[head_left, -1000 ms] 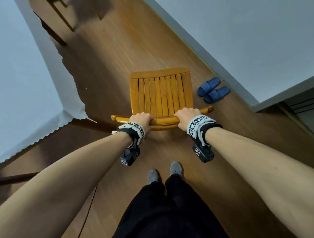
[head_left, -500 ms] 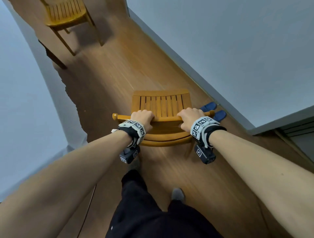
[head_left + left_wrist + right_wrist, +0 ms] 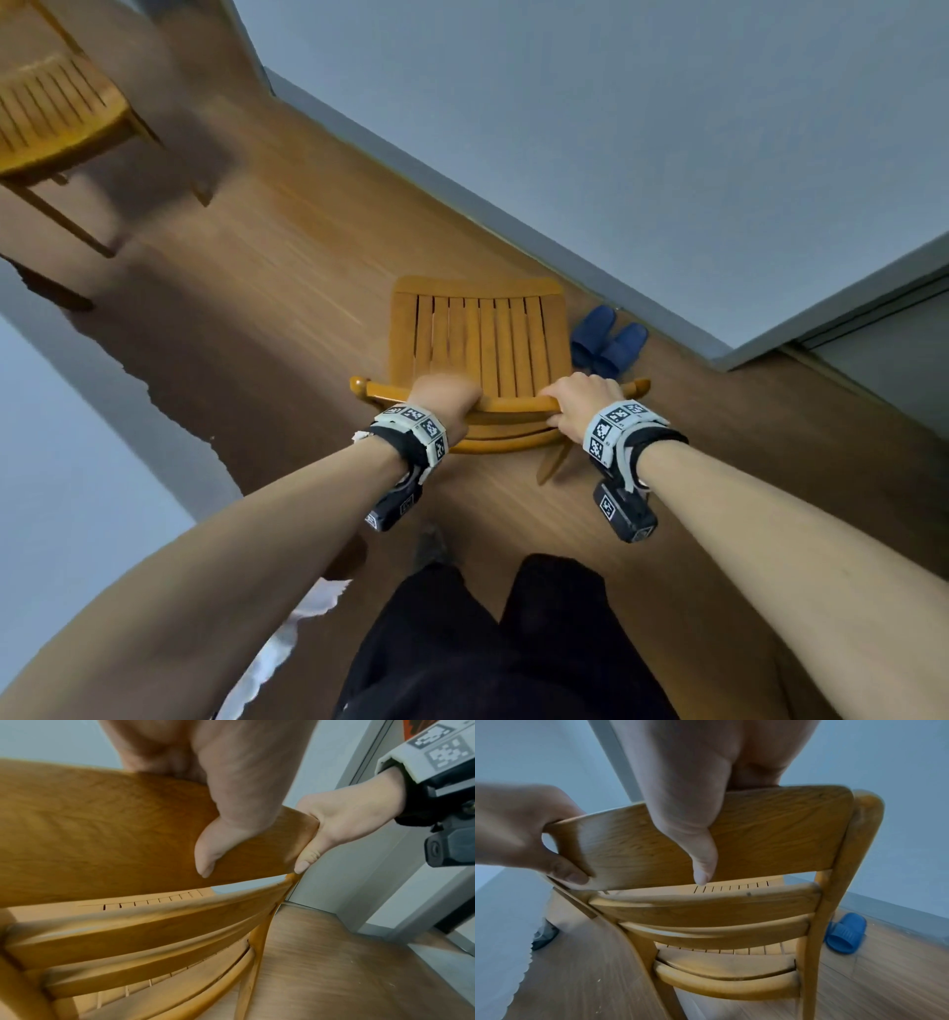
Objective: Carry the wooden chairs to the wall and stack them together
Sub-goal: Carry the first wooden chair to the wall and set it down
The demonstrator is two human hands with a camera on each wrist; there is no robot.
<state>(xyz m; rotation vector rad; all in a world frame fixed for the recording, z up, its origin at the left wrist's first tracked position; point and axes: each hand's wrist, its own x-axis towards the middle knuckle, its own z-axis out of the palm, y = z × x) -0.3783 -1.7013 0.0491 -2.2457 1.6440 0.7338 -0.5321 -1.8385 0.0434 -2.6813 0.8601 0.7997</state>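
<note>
A wooden slatted chair (image 3: 480, 344) is in front of me, seen from behind and above. My left hand (image 3: 444, 398) grips the left part of its top back rail (image 3: 513, 406), thumb on the near face (image 3: 205, 860). My right hand (image 3: 580, 403) grips the right part of the same rail, thumb down the back (image 3: 703, 870). The rail (image 3: 102, 833) fills the left wrist view and also the right wrist view (image 3: 770, 833), lower back slats beneath it. A second wooden chair (image 3: 49, 118) stands at the far left, further along the floor.
A grey wall (image 3: 616, 128) with a skirting board runs diagonally on the right. A pair of blue slippers (image 3: 608, 342) lies beside the chair against it. A white-clothed table (image 3: 61, 462) borders the left. A door frame (image 3: 873, 318) stands at right.
The view has swung as I walk forward with the chair. The second chair now lies nearer at upper left, and the slippers sit close to the held chair's right side.
</note>
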